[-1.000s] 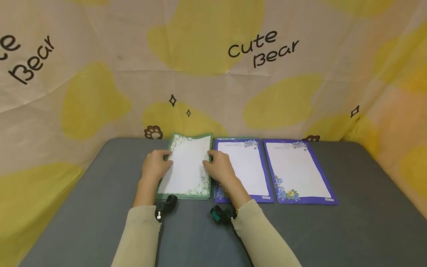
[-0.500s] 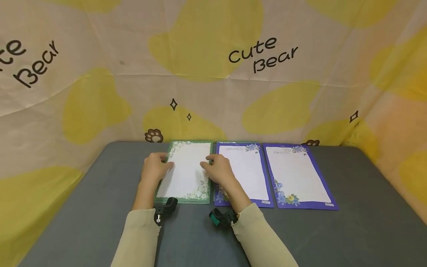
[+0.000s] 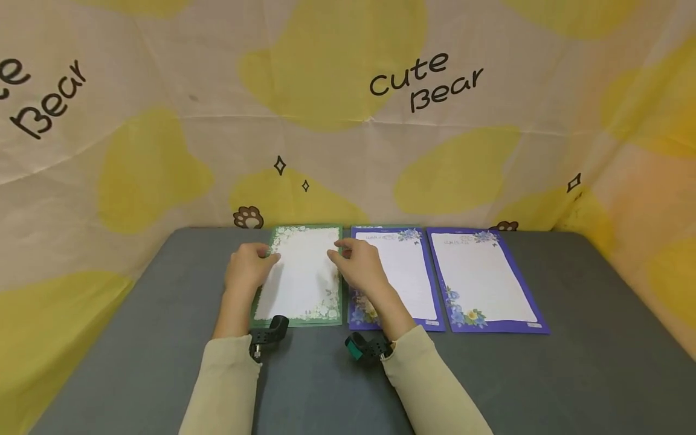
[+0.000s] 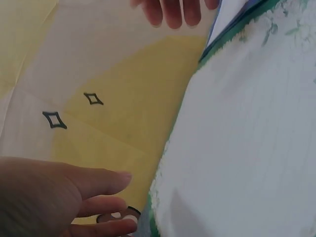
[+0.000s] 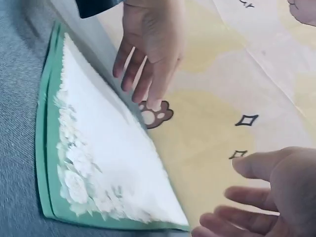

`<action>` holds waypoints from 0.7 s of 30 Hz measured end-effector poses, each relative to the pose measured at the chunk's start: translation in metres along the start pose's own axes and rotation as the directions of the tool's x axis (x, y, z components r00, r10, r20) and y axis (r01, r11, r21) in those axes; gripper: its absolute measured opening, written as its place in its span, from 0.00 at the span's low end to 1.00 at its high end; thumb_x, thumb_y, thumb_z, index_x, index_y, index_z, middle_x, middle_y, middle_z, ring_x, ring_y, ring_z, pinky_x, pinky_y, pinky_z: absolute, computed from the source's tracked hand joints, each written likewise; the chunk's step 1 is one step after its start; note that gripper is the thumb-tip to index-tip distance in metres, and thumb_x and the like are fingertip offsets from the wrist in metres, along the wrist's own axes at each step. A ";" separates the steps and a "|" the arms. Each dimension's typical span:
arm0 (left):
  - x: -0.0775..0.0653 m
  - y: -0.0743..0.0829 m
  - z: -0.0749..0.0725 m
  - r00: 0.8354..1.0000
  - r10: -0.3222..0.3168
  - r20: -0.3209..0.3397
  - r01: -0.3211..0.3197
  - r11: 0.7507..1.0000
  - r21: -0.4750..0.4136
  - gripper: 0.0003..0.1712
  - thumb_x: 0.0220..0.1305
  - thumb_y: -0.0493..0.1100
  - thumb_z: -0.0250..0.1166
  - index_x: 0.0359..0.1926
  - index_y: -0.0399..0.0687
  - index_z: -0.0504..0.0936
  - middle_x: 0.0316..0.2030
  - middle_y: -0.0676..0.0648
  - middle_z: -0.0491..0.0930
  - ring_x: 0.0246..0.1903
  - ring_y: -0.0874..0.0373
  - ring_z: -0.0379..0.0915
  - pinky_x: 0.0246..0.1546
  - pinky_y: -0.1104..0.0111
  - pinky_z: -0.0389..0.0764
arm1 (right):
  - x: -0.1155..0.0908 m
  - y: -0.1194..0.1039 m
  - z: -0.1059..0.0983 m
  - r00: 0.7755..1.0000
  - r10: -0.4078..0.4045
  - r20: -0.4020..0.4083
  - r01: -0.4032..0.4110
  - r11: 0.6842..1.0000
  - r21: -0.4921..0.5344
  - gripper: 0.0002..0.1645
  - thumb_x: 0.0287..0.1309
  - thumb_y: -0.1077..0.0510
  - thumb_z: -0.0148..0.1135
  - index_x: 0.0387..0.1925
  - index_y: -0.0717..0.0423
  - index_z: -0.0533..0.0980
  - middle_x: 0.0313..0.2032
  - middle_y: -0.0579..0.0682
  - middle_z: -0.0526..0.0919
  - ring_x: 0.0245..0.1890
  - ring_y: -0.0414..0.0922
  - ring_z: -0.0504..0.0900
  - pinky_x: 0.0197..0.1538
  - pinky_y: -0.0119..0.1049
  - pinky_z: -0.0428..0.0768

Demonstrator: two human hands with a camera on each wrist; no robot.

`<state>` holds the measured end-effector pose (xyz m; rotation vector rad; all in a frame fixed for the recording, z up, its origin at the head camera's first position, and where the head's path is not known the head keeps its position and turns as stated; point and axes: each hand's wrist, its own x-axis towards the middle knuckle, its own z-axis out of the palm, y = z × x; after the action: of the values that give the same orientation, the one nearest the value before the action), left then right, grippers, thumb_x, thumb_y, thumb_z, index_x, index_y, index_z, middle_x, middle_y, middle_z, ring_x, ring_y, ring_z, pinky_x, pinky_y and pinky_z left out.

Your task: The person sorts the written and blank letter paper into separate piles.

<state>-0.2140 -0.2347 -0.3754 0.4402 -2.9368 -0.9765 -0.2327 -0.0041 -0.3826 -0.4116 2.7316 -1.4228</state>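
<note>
A green-bordered sheet of stationery paper (image 3: 304, 278) with white flowers lies on the left, nearly lined up over another green-edged sheet; both green edges show in the right wrist view. My left hand (image 3: 247, 266) is beside its left edge, fingers extended; in the left wrist view the thumb and fingers (image 4: 106, 185) are apart from the paper. At the right edge is my right hand (image 3: 361, 266), its thumb and fingers (image 5: 254, 197) spread and holding nothing in the right wrist view. It partly covers a purple-bordered sheet (image 3: 399, 278) with blue flowers.
A second purple-bordered sheet (image 3: 486, 281) lies further right. Behind the middle sheet, a strip of green paper peeks out. Everything lies on a grey table (image 3: 321, 386) backed by a yellow-patterned cloth (image 3: 337, 66). A black band (image 3: 266, 338) sits on each wrist.
The top green sheet, held by both hands with its far edge slightly raised, came down flat on the one beneath. Both hands have let go of its edges.
</note>
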 end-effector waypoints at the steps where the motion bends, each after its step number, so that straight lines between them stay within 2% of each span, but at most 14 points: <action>1: 0.000 0.003 -0.001 1.000 0.012 -0.008 -0.012 1.000 0.001 0.30 0.74 0.52 0.59 0.69 0.39 0.74 0.66 0.34 0.75 0.62 0.34 0.73 0.58 0.41 0.76 | 0.000 0.001 -0.004 1.000 -0.020 0.005 0.020 1.000 0.004 0.26 0.70 0.48 0.60 0.62 0.58 0.78 0.56 0.58 0.85 0.57 0.55 0.83 0.57 0.52 0.83; 7: -0.002 0.030 0.009 0.988 0.150 -0.036 -0.151 0.988 -0.031 0.27 0.74 0.51 0.59 0.68 0.46 0.76 0.64 0.40 0.78 0.61 0.39 0.76 0.56 0.44 0.78 | -0.007 0.020 -0.035 0.992 -0.114 0.046 0.115 0.993 -0.001 0.24 0.70 0.48 0.60 0.61 0.56 0.80 0.57 0.53 0.86 0.57 0.53 0.85 0.56 0.51 0.84; 12: -0.011 0.057 0.028 0.977 0.211 -0.022 -0.211 0.977 -0.023 0.26 0.71 0.52 0.62 0.64 0.47 0.80 0.62 0.43 0.81 0.59 0.41 0.79 0.54 0.47 0.80 | -0.019 0.049 -0.066 0.989 -0.143 0.047 0.145 0.989 -0.036 0.22 0.70 0.48 0.61 0.58 0.55 0.82 0.54 0.52 0.87 0.54 0.53 0.86 0.54 0.51 0.84; 15: -0.015 0.066 0.040 0.966 0.256 0.019 -0.256 0.966 -0.027 0.25 0.71 0.52 0.62 0.64 0.46 0.80 0.62 0.44 0.81 0.60 0.42 0.79 0.56 0.48 0.80 | -0.028 0.064 -0.083 0.989 -0.146 0.015 0.146 0.989 -0.038 0.20 0.70 0.50 0.62 0.56 0.56 0.83 0.52 0.53 0.88 0.53 0.52 0.87 0.54 0.49 0.85; 21: -0.021 0.074 0.062 0.926 0.364 0.098 -0.355 0.930 -0.099 0.27 0.70 0.53 0.65 0.65 0.49 0.79 0.65 0.43 0.78 0.67 0.42 0.72 0.65 0.45 0.74 | -0.042 0.088 -0.102 0.986 -0.118 -0.116 0.116 0.993 -0.021 0.19 0.66 0.51 0.66 0.54 0.56 0.84 0.48 0.54 0.89 0.47 0.51 0.88 0.49 0.44 0.86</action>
<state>-0.2197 -0.1361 -0.3801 -0.1624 -2.9075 -1.0885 -0.2270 0.1360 -0.3986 -0.5132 2.8547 -1.5016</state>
